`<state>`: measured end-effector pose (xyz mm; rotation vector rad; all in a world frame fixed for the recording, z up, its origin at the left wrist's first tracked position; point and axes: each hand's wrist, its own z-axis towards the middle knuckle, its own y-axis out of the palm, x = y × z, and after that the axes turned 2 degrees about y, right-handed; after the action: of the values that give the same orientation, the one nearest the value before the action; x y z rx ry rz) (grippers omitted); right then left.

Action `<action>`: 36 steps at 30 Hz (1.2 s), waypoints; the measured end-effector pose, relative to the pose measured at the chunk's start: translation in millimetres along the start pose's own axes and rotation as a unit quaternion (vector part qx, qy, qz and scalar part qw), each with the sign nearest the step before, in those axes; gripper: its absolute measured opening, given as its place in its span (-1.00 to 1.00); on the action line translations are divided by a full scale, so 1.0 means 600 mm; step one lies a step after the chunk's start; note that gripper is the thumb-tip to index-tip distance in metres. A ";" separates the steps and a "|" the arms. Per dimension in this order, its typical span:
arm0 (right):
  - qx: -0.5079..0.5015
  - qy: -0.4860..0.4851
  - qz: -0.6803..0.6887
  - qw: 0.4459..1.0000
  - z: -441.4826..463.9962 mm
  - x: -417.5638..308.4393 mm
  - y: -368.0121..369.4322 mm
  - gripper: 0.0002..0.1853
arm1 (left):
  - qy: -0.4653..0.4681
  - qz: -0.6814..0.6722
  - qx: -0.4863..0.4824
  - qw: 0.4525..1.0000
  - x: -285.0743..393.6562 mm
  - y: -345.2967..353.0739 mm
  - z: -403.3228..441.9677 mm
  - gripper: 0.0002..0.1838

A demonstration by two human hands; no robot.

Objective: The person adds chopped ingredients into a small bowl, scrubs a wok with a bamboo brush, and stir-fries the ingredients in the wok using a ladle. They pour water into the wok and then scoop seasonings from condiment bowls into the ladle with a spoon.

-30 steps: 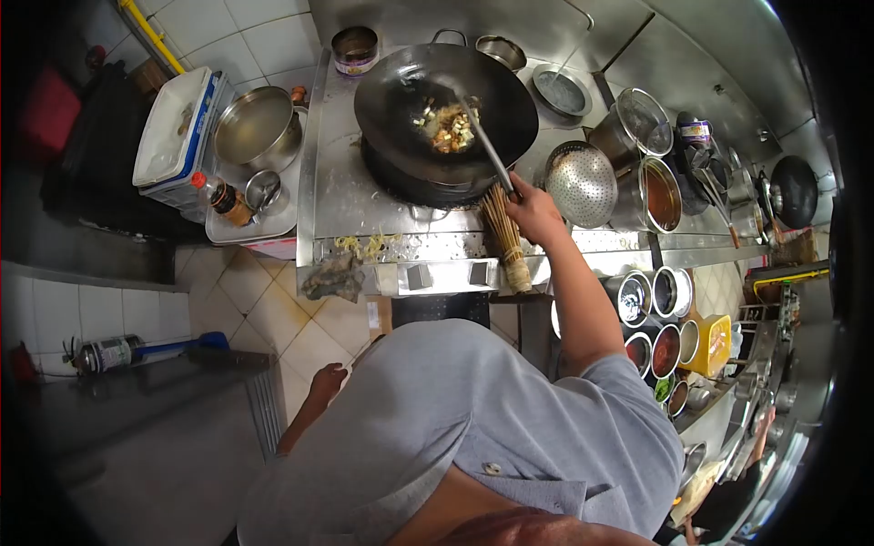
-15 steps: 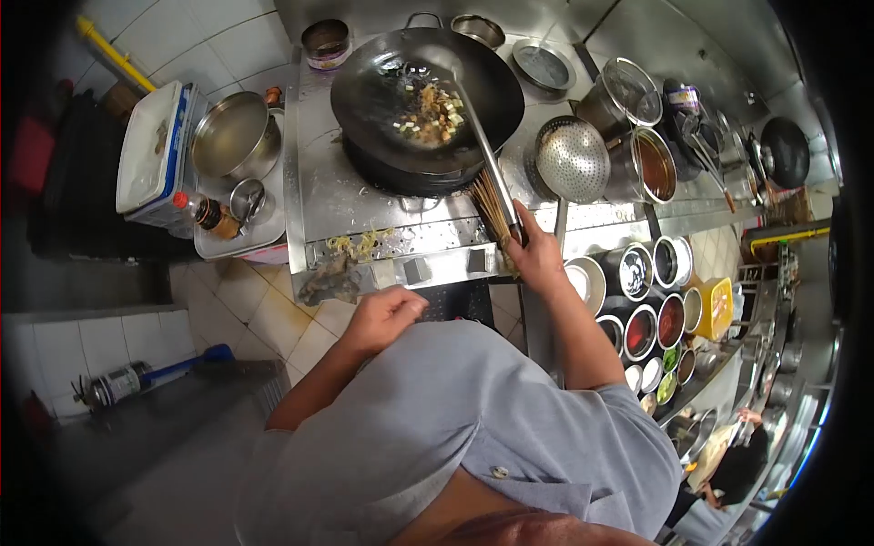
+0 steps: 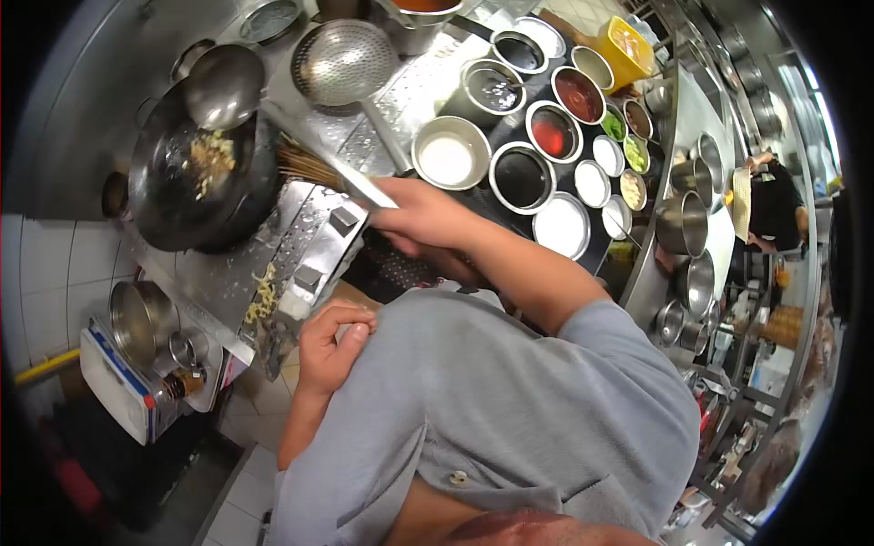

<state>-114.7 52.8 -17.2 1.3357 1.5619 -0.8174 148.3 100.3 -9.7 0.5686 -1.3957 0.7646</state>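
My right hand (image 3: 419, 214) is wrapped round the handle of a metal ladle (image 3: 223, 88), whose bowl is raised over the upper part of the black wok (image 3: 164, 205). Diced food (image 3: 211, 162) lies in the wok. Beside the ladle handle is a bamboo brush (image 3: 305, 162), its lower end hidden near my right hand. My left hand (image 3: 334, 344) is curled in front of my shirt, by the stove's front edge, with no object visible in it.
A perforated strainer (image 3: 344, 62) rests right of the wok. Further right stand several seasoning pots, among them a white-filled one (image 3: 451, 153), and a yellow container (image 3: 626, 47). A co-worker (image 3: 774, 202) is at the far right. Scraps (image 3: 262, 296) lie on the stove edge.
The view has turned toward the seasoning pots. The ladle has risen from the food to above the wok. My left hand has come up from beside my body to the stove's front.
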 end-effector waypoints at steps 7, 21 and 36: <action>0.356 0.165 -0.206 0.897 -0.378 0.095 -0.158 -0.50 | -0.089 -0.060 0.008 0.994 -0.035 0.103 0.049 -0.87; 0.408 0.205 -0.162 0.875 -0.511 0.199 -0.275 -0.54 | -0.106 -0.009 -0.122 0.987 0.000 0.274 0.140 -0.85; 0.263 0.181 0.198 0.927 -0.485 -0.006 -0.244 -0.54 | -0.057 0.029 -0.047 0.997 -0.022 0.193 0.125 -0.86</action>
<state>-319.0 284.6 86.6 2.2149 1.3044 -0.7880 11.4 116.4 -24.2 0.5066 -1.5501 0.7183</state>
